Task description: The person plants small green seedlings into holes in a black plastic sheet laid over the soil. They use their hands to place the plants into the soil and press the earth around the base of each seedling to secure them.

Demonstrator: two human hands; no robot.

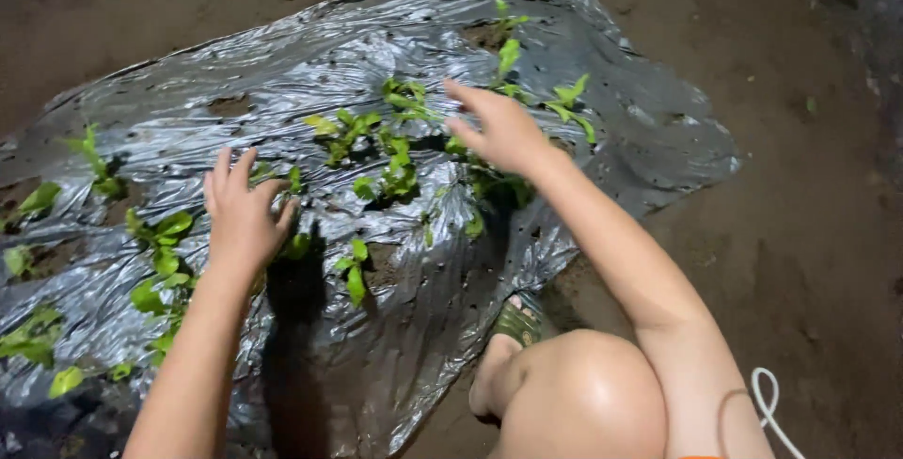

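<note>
Left hand (pixel 243 213) spread open on silver plastic sheet (pixel 310 73), right hand (pixel 500 128) open over green seedlings (pixel 390 153)

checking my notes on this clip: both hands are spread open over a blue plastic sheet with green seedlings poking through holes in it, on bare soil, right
Not quite: the plastic sheet is silver-grey, not blue, as the head view shows. The rest holds: the left hand and right hand are spread open over it, green seedlings poke through holes, bare soil around.

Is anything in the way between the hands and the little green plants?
Nothing visible. The left hand rests on the silver plastic sheet beside a seedling. The right hand hovers open right over another seedling.
</note>
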